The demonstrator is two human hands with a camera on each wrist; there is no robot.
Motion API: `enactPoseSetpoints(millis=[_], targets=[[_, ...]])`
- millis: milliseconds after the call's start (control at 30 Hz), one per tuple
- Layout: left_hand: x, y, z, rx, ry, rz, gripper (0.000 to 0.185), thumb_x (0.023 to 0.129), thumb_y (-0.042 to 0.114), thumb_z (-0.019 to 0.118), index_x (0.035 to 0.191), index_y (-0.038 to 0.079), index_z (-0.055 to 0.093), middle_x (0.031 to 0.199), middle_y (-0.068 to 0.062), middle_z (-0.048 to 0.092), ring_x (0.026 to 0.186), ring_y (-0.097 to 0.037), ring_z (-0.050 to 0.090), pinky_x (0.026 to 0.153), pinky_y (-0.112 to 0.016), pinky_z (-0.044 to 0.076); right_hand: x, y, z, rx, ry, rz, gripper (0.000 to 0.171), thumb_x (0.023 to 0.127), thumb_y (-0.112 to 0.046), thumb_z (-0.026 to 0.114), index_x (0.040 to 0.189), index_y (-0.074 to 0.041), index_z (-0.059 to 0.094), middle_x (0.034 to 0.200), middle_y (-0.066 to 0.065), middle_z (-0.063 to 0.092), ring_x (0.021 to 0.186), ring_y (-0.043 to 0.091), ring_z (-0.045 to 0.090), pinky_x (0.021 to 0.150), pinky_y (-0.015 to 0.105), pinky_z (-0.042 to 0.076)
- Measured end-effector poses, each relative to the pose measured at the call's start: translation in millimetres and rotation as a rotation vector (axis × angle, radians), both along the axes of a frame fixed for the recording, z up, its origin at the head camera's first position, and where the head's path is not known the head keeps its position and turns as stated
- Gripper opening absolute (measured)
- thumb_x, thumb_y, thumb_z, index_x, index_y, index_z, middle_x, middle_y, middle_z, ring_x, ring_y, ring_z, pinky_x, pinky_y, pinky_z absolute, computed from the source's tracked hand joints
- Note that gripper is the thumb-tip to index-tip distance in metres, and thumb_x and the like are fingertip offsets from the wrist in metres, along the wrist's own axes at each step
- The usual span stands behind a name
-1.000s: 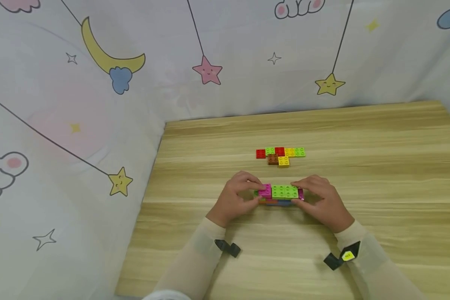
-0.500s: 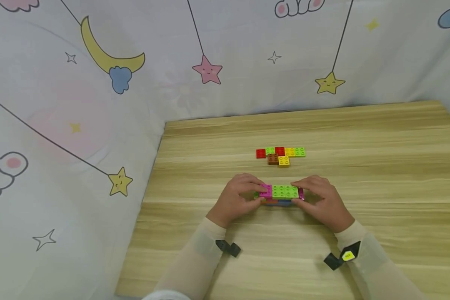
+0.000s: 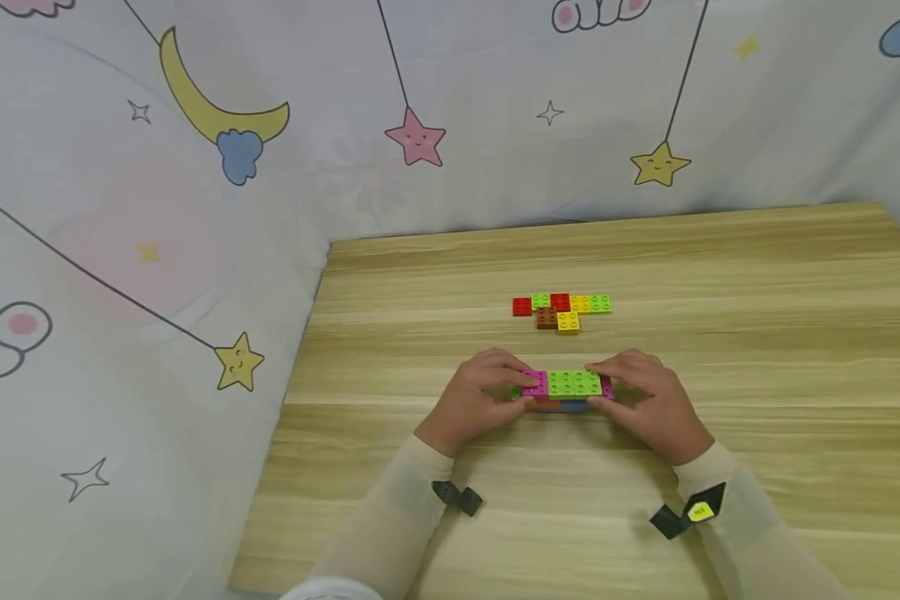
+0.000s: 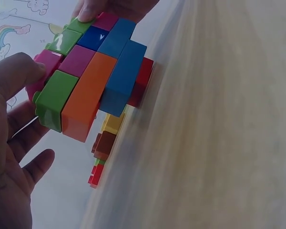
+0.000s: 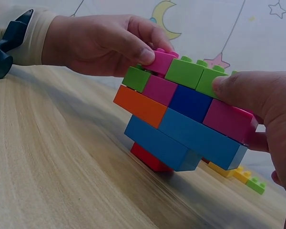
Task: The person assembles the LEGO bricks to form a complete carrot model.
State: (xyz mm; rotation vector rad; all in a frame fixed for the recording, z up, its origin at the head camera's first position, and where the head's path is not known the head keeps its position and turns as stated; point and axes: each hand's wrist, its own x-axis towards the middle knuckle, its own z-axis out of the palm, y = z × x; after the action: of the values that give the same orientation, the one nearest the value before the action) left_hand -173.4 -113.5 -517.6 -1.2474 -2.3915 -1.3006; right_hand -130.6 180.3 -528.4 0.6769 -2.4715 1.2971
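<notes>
A multi-coloured brick block (image 3: 567,389) stands on the wooden table (image 3: 720,283), resting on a red brick (image 5: 150,157) at its base. Its top row is pink and green, with orange and blue rows below (image 5: 181,119). My left hand (image 3: 487,393) grips the block's left end, the thumb on the pink top brick (image 5: 159,61). My right hand (image 3: 641,393) grips the right end, a finger lying on the green top brick (image 5: 207,78). In the left wrist view the block (image 4: 93,71) shows its long side, with my left hand (image 4: 12,124) beside it.
A flat cluster of red, green, yellow and brown bricks (image 3: 562,310) lies on the table a little beyond the block. A printed fabric backdrop (image 3: 195,208) closes the left and far sides. The table's left edge runs near my left arm.
Both hands and the block have shifted very slightly to the right. The grip on both ends looks the same.
</notes>
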Motion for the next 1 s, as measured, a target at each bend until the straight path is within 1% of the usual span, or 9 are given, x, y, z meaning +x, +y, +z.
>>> enactPoseSetpoints(millis=[167, 400, 600, 800, 867, 1000], targets=[[1.7, 0.8, 2.1, -0.021, 0.012, -0.006, 0.016, 0.086, 0.011, 0.083, 0.102, 0.012, 0.082, 0.110, 0.003, 0.074, 0.108, -0.012, 0.063, 0.099, -0.025, 0.050, -0.4, 1.7, 0.0, -0.007, -0.007, 0.005, 0.049, 0.076, -0.008, 0.093, 0.120, -0.021, 0.078, 0.110, -0.010, 0.075, 0.104, 0.009, 0.064, 0.096, 0.020, 0.043], [4.0, 2.6, 5.1, -0.037, -0.005, -0.014, 0.016, 0.086, 0.009, 0.082, 0.102, 0.009, 0.081, 0.111, 0.001, 0.072, 0.107, -0.011, 0.063, 0.097, -0.020, 0.051, 0.1, 2.8, -0.8, -0.007, -0.040, -0.005, 0.048, 0.077, -0.008, 0.092, 0.120, -0.022, 0.078, 0.108, -0.012, 0.074, 0.101, 0.007, 0.063, 0.093, 0.019, 0.044], [5.5, 3.8, 8.9, -0.051, -0.020, -0.022, 0.016, 0.086, 0.007, 0.081, 0.102, 0.008, 0.081, 0.112, 0.001, 0.070, 0.106, -0.011, 0.063, 0.096, -0.020, 0.051, 1.2, 2.4, 0.8, -0.009, -0.059, -0.017, 0.047, 0.077, -0.008, 0.092, 0.120, -0.021, 0.078, 0.109, -0.010, 0.075, 0.102, 0.007, 0.063, 0.094, 0.018, 0.044], [7.1, 4.7, 9.5, -0.049, -0.051, -0.019, 0.016, 0.086, 0.008, 0.082, 0.102, 0.008, 0.080, 0.113, 0.001, 0.069, 0.106, -0.010, 0.062, 0.095, -0.022, 0.052, 1.0, 2.7, 0.0, -0.010, -0.047, -0.013, 0.047, 0.076, -0.007, 0.092, 0.120, -0.018, 0.078, 0.110, -0.009, 0.075, 0.103, 0.007, 0.063, 0.095, 0.017, 0.043], [6.7, 5.0, 7.7, -0.057, -0.031, -0.005, 0.017, 0.085, 0.009, 0.082, 0.102, 0.009, 0.080, 0.113, 0.001, 0.070, 0.107, -0.010, 0.062, 0.097, -0.024, 0.051, 0.8, 2.7, -0.7, -0.013, -0.038, -0.012, 0.047, 0.076, -0.007, 0.092, 0.120, -0.017, 0.078, 0.110, -0.008, 0.075, 0.103, 0.007, 0.063, 0.095, 0.017, 0.044], [5.8, 4.5, 1.6, -0.085, 0.047, 0.030, 0.017, 0.086, 0.015, 0.083, 0.103, 0.012, 0.081, 0.112, 0.003, 0.073, 0.109, -0.011, 0.064, 0.100, -0.029, 0.049, 0.4, 2.4, -3.4, -0.021, -0.018, -0.002, 0.048, 0.075, -0.005, 0.093, 0.120, -0.014, 0.078, 0.110, -0.007, 0.075, 0.102, 0.008, 0.064, 0.094, 0.018, 0.044]])
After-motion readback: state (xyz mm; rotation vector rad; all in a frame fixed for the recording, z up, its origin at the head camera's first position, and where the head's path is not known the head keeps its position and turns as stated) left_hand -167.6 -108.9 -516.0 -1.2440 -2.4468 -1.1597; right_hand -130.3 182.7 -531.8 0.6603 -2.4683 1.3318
